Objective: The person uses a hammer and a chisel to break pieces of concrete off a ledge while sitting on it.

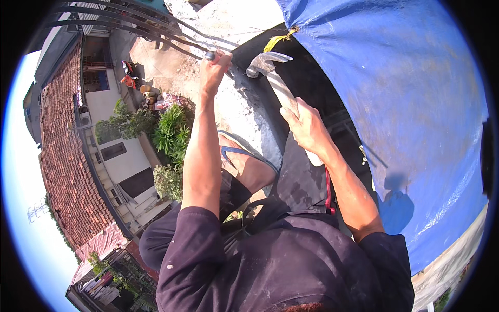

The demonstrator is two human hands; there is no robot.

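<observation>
My right hand [307, 127] is wrapped round the pale handle of a claw hammer [283, 88]. Its grey metal head is raised over the edge of the rough white concrete ledge [249, 112]. Closed round a short metal bar [209, 55] is my left hand [214, 73]. The bar's dark round end sticks out of the fist, and its other end, partly hidden, points to the concrete. The hammer head is apart from the bar, to its right.
Long dark rods [150, 31] stretch in from the upper left. My sandalled foot [241, 164] rests on the ledge. A blue tarpaulin [416, 104], tied with a yellow strip [278, 40], hangs at the right beside a dark gap. Far below left are plants [171, 127] and a tile-roofed house [67, 140].
</observation>
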